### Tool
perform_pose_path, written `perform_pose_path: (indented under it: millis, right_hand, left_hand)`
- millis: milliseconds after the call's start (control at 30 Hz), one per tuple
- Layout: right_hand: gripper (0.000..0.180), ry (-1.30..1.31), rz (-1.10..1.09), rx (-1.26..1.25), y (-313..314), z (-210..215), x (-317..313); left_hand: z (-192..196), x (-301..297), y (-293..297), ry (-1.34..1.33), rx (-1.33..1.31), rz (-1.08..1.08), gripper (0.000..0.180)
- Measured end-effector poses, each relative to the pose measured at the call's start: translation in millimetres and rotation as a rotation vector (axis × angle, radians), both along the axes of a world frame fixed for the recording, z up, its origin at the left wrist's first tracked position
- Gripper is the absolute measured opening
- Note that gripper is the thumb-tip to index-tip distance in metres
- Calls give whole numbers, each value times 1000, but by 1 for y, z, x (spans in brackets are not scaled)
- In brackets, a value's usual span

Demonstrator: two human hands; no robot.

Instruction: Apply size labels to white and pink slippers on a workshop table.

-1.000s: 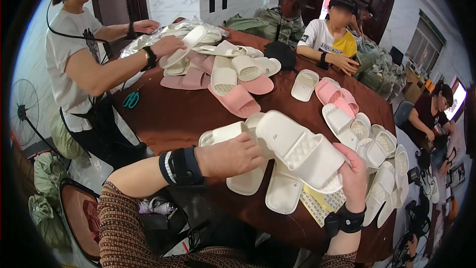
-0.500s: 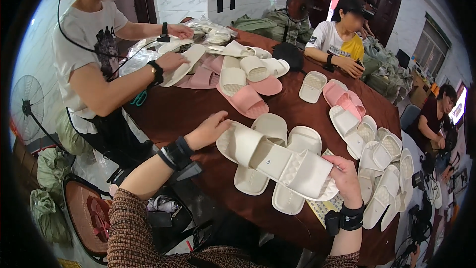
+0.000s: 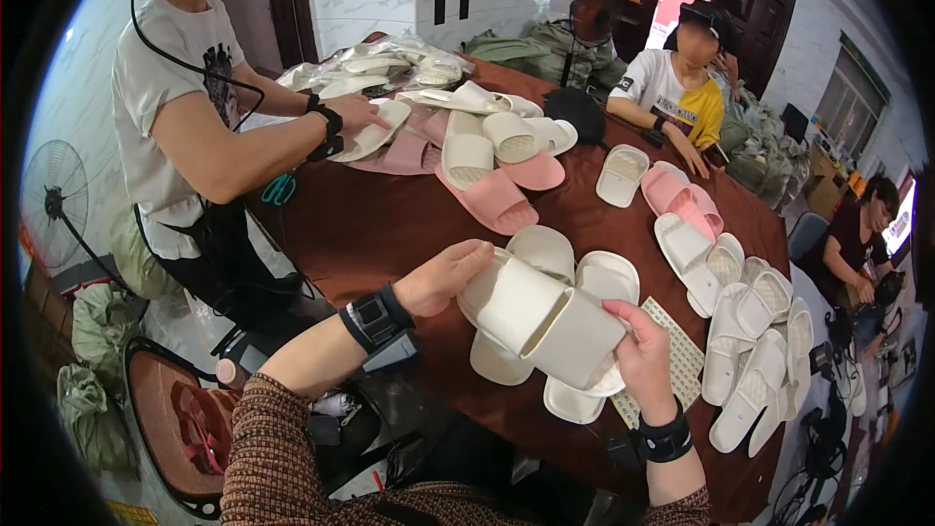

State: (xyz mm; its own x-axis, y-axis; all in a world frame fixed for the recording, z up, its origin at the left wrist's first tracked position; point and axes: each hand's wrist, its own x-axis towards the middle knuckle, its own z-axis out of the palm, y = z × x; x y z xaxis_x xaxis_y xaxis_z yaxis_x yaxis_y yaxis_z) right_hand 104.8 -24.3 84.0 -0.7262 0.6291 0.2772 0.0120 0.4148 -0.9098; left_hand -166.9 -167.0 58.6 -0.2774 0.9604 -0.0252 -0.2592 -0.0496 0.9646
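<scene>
Your left hand (image 3: pixel 444 278) touches the left end of a pair of cream slippers (image 3: pixel 582 339), its fingers partly curled along the far edge; I cannot tell whether it pinches the sole or only steadies it. Your right hand (image 3: pixel 643 351) is closed on the right end, thumb and fingers at the strap and rim. The pair is lifted at the near side of the table, strap beside strap, with the straps overlapping. Beneath it, loose cream slippers (image 3: pixel 501 358) poke out on the near and far sides, resting on the brown cloth (image 3: pixel 380 244). Just right of your right hand lies a pale yellow sheet (image 3: pixel 686 339) with small marks, and farther right a cluster of cream slippers (image 3: pixel 752 331). Pink slippers (image 3: pixel 487 200) lie beyond, at the far left.

Watch the join between the two you hold: nothing visible fastens them, so if your right fingers loosen while the left only steadies, they could slide apart and drop onto those below. Tilting them sharply would likely do the same. Your right wristband (image 3: pixel 666 432) is near the sheet, so a low sweep could drag or crease it. Because the loose ones look so alike, setting yours down among them could mix up the pair.
</scene>
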Motion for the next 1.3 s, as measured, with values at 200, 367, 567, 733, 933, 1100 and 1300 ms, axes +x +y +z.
perform_pose_path:
  millis: [200, 367, 567, 733, 933, 1100, 1300]
  right_hand:
    - [33, 64, 59, 51, -9, -3, -3]
    - [35, 76, 145, 31, -14, -4, 7]
    - [24, -9, 116, 93, -1, -8, 20]
    - [18, -26, 96, 135, 0, -10, 25]
    - [16, -104, 45, 250, 12, -2, 43]
    - [16, -87, 29, 285, 18, 5, 45]
    - [16, -163, 17, 257, 26, -10, 60]
  left_hand:
    - [14, -8, -19, 110, 11, -14, 32]
    - [10, -58, -56, 25, 47, 223, 29]
    - [-27, -118, -117, -47, 100, 604, 25]
    - [-43, -150, -142, -117, -46, 764, 25]
    - [-57, -170, -112, 244, -244, 667, 26]
    - [-73, -187, -105, 1428, -450, 1134, 38]
    - [-15, -50, -55, 1397, 109, 697, 34]
